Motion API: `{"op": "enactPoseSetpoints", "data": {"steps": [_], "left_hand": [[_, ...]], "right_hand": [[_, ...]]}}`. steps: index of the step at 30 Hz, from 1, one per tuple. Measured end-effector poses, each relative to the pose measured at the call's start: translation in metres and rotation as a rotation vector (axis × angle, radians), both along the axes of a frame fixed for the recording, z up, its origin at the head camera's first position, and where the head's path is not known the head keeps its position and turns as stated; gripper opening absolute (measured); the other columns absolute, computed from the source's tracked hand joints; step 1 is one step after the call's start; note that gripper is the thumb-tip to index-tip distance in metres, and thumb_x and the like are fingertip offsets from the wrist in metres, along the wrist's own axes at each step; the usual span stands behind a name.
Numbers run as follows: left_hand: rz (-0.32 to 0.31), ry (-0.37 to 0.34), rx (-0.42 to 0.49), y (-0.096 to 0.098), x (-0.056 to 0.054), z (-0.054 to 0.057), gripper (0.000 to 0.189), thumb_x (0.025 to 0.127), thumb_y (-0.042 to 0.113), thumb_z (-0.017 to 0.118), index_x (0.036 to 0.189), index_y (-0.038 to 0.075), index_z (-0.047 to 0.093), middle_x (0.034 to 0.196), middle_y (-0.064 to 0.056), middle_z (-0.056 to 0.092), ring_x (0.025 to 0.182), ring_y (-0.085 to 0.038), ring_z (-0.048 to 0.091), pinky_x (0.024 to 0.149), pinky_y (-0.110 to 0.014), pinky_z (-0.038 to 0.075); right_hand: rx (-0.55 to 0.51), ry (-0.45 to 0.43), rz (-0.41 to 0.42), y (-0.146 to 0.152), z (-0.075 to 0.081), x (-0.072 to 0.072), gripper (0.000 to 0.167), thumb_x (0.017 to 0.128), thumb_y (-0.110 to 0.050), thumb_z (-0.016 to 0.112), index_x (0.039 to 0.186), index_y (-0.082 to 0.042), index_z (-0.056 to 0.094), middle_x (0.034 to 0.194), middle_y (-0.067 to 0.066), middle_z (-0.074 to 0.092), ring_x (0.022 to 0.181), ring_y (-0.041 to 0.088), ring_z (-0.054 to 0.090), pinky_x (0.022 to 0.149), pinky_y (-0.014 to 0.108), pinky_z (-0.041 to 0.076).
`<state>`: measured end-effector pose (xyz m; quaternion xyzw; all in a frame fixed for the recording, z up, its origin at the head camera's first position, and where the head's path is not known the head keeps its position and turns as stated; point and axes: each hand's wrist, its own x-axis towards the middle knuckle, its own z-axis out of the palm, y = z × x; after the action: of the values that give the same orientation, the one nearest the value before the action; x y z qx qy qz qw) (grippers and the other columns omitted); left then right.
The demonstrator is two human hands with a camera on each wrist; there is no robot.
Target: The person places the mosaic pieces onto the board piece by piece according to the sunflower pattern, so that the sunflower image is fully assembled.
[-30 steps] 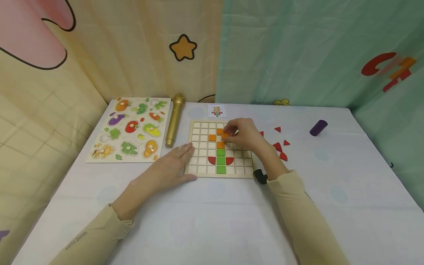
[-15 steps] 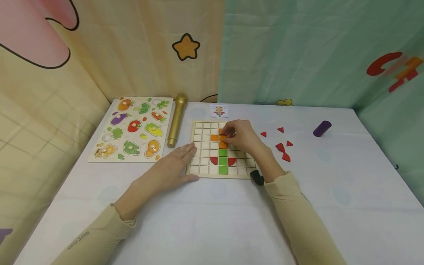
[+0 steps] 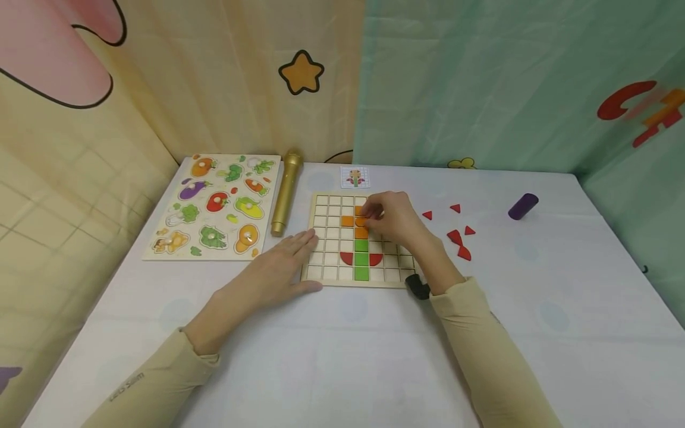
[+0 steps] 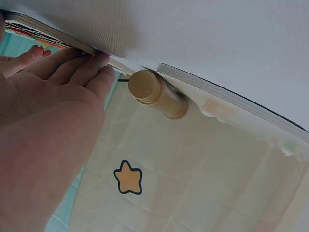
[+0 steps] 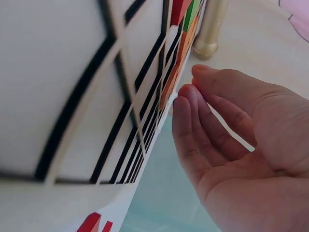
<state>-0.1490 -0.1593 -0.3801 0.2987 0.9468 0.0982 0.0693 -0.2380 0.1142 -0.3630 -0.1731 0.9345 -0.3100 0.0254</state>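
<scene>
A wooden grid board (image 3: 310,209) lies on the table in the head view. Green square tiles (image 3: 361,259) run up one column, flanked by two red quarter-round tiles (image 3: 376,260). Above them are orange square tiles (image 3: 347,221) and a small orange tile (image 3: 361,222) that looks rounded. My right hand (image 3: 398,221) holds that rounded tile at its cell between thumb and fingertips, which hide part of it. In the right wrist view, the thumb and fingers of my right hand (image 5: 231,125) come together close to the board. My left hand (image 3: 275,267) rests with extended fingers along the board's left edge.
A pattern card (image 3: 355,177) lies behind the board. Leftward are a gold microphone-shaped object (image 3: 286,193) and a vegetable puzzle board (image 3: 214,220). Loose red pieces (image 3: 455,237) and a purple cylinder (image 3: 523,206) lie to the right. A black object (image 3: 417,288) sits by the right wrist.
The small orange tile has gone from tilted in my right fingertips to lying lower in its cell between the orange squares. My left hand stays at the board's edge. The head view has shifted slightly.
</scene>
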Motion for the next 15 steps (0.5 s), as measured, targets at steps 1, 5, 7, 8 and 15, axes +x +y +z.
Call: {"op": "enactPoseSetpoints", "data": {"steps": [1,5,7,8,15], "left_hand": [[0.001,-0.001,0.000,0.000,0.000,0.000,0.096,0.098,0.060,0.067,0.164,0.000,0.031,0.174,-0.015,0.025,0.161,-0.035,0.026,0.132,-0.050,0.025],[0.002,-0.001,-0.001,0.000,0.001,0.000,0.097,0.097,0.059,0.068,0.164,0.000,0.031,0.174,-0.015,0.024,0.161,-0.035,0.026,0.132,-0.050,0.025],[0.000,0.002,0.001,0.000,0.001,0.000,0.097,0.097,0.059,0.069,0.164,0.000,0.031,0.174,-0.016,0.024,0.161,-0.035,0.026,0.131,-0.051,0.026],[-0.001,0.004,0.002,-0.001,0.001,0.000,0.097,0.097,0.058,0.069,0.164,-0.001,0.031,0.174,-0.016,0.024,0.161,-0.035,0.026,0.131,-0.051,0.026],[-0.002,0.012,0.004,-0.001,0.001,0.001,0.097,0.097,0.058,0.069,0.164,-0.001,0.031,0.174,-0.016,0.024,0.161,-0.036,0.026,0.131,-0.051,0.026]], "right_hand": [[-0.006,-0.001,-0.007,0.002,0.001,0.000,0.011,0.093,-0.009,0.080,0.103,-0.004,0.077,0.095,0.008,0.074,0.091,0.024,0.067,0.085,0.036,0.058],[-0.023,0.001,-0.026,0.010,0.003,-0.001,0.012,0.094,-0.010,0.078,0.104,-0.003,0.078,0.096,0.010,0.075,0.092,0.025,0.068,0.085,0.039,0.058],[-0.026,-0.002,-0.039,0.016,0.005,-0.001,0.013,0.095,-0.011,0.077,0.106,-0.003,0.078,0.097,0.011,0.075,0.093,0.026,0.068,0.087,0.040,0.058],[-0.027,0.000,-0.046,0.020,0.007,-0.001,0.014,0.095,-0.011,0.077,0.106,-0.003,0.078,0.098,0.012,0.075,0.093,0.027,0.069,0.087,0.041,0.058],[-0.038,0.004,-0.147,0.069,0.024,-0.001,0.019,0.097,-0.013,0.075,0.114,-0.003,0.077,0.105,0.015,0.077,0.100,0.029,0.071,0.087,0.042,0.058]]}}
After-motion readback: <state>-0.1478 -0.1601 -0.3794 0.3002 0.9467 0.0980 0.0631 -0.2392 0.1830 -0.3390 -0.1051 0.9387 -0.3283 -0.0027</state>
